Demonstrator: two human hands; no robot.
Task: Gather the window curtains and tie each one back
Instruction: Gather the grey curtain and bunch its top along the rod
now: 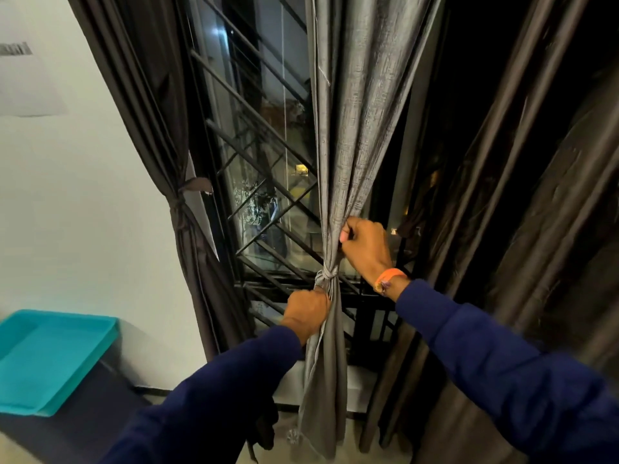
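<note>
Directly ahead of us hung the grey curtain (pixel 351 135), gathered into a narrow bundle in front of the window grille (pixel 264 182) and cinched by a knotted tie (pixel 325 275) of the same grey cloth just below the middle of our view. Our left hand (pixel 306 313), at about seven o'clock from the knot and touching the bundle right beneath it, was closed in a fist around the gathered fabric and what looked like the loose end of the tie; we could not tell exactly which strand its fingers held. Our right hand (pixel 363 244), at about one o'clock from the knot, gripped the curtain's right-hand folds above the tie, its fingers curled into the cloth and its thumb pressed on the front. An orange wristband (pixel 390 275) sat on that wrist, just above the cuff of a dark blue sleeve (pixel 495 356); the other arm wore the same blue. At nine o'clock from the grey curtain, against the white wall (pixel 83 212), a dark brown curtain (pixel 147 105) hung already tied back with its own band (pixel 179 209). At three o'clock, more dark brown drapery (pixel 536 195) fell loose and untied. Down at eight o'clock in our view, a turquoise tray (pixel 50 360) rested on a dark table (pixel 77 426) beside the wall.
</note>
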